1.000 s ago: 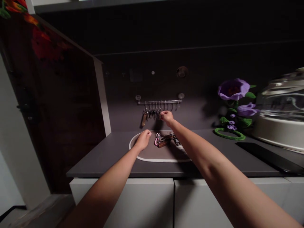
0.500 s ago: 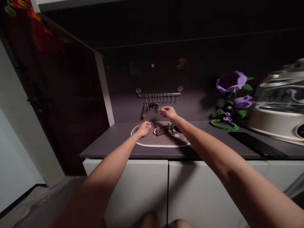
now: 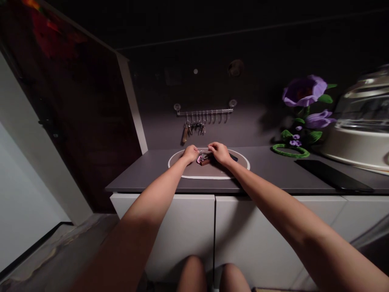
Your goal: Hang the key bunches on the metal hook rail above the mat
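On the counter lies a brown oval mat (image 3: 206,172) with a white rim. A pile of keys with a pink carabiner (image 3: 199,159) and a brown fob (image 3: 206,162) rests on it. My left hand (image 3: 191,153) is at the pile's left side, fingers curled together; what they hold, if anything, is too small to tell. My right hand (image 3: 220,153) is over the right part of the pile with fingers bent down, hiding some of the keys. Several keys (image 3: 197,128) and a brown tag (image 3: 185,134) hang from a clear hook rail (image 3: 205,112) on the wall.
A black phone-like slab (image 3: 332,175) lies on the counter (image 3: 139,172) at the right. Behind it stand purple knitted flowers (image 3: 305,91) with a green ring base (image 3: 290,151), beside a cream appliance (image 3: 358,148). White cabinet doors are below.
My right hand has come down from beside the hanging keys to the pile on the mat. My left hand has moved slightly right, closer to the pile. The view has tilted a little downward.
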Demonstrator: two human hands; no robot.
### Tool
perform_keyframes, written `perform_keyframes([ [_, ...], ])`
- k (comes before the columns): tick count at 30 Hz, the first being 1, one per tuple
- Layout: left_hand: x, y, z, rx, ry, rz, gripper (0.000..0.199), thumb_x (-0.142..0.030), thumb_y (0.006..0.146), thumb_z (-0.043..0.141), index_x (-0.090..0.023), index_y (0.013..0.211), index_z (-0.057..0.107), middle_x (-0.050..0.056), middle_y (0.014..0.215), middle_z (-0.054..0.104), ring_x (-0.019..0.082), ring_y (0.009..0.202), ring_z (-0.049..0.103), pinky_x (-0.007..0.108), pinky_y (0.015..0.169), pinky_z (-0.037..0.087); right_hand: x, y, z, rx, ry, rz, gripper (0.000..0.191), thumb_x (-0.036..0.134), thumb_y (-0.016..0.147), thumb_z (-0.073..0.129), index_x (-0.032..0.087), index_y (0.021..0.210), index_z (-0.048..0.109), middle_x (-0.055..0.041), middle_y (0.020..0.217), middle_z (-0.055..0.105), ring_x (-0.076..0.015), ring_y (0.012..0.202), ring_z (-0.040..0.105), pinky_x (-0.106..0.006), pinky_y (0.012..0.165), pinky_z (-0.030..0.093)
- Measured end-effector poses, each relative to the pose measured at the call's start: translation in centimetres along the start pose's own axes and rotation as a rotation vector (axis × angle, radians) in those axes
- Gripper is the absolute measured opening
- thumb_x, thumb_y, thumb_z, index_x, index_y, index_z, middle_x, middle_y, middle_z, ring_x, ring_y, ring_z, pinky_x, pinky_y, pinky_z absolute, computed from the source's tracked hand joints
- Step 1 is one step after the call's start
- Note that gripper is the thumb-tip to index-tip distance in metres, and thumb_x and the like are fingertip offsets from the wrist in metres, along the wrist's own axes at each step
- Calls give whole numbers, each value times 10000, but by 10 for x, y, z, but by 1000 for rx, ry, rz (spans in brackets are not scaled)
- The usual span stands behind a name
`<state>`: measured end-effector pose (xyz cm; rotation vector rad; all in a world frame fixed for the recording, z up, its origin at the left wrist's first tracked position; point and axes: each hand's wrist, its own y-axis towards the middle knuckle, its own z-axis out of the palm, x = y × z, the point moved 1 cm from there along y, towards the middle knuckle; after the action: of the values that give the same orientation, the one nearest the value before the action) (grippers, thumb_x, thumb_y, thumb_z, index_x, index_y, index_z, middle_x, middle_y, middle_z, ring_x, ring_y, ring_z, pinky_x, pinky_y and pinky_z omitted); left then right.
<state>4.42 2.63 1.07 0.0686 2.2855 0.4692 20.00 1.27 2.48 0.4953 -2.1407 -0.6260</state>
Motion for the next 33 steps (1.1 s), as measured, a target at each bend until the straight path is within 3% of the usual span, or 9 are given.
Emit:
perform_keyframes([
  [9,1,19,18,-11,88,3,131,-187,727,562,-158,824,645,79,910,664,153,778,566,261,730,419,-9,2,7,92,-314,-214,176,189,817,490,157,844,661,-93,907,670,-179,858,575,-260,772,387],
  [17,15,23,23,14,51,5,98,-218,711,580,-157,675,647,40,689,655,138,662,556,247,669,417,-9,2,10,103,-359,-214,171,185,813,494,163,826,663,-83,873,667,-167,833,566,-245,758,375],
  [33,4,15,9,-18,-154,76,94,-141,744,540,-123,691,616,21,695,613,106,637,511,238,677,417,-9,2,10,97,-353,-222,173,211,817,501,162,846,664,-87,889,664,-178,842,562,-262,772,370],
])
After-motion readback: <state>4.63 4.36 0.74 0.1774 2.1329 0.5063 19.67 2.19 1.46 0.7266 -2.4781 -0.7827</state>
